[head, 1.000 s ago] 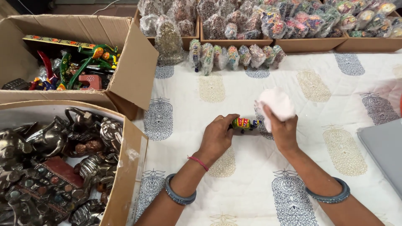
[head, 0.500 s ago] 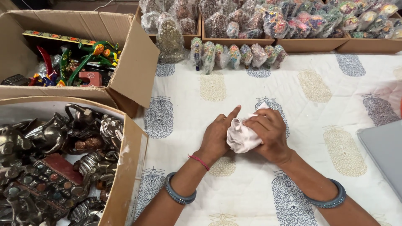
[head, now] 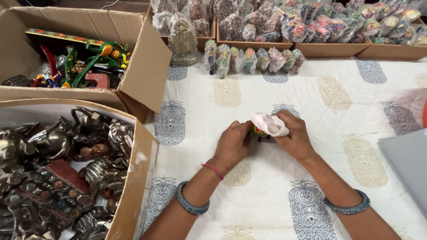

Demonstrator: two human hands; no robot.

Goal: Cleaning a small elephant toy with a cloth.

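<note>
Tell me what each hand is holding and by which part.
Left hand grips the small colourful figurine at its left side; right hand presses a pale cloth over its top.

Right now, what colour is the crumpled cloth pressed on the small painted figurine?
Pale pink-white, seen in the head view: the crumpled cloth in the right hand.

A white cloth (head: 311, 102) printed with blue and ochre motifs covers the whole work surface. Two open cardboard boxes stand at the left: the far box (head: 147, 75) holds painted figures, the near box (head: 140, 178) dark metal figurines. Low cardboard trays (head: 329, 48) of wrapped ornaments line the far edge. A grey slab (head: 407, 160) lies at the right. Lighting is even. Walls, floor and windows are out of view.
</note>
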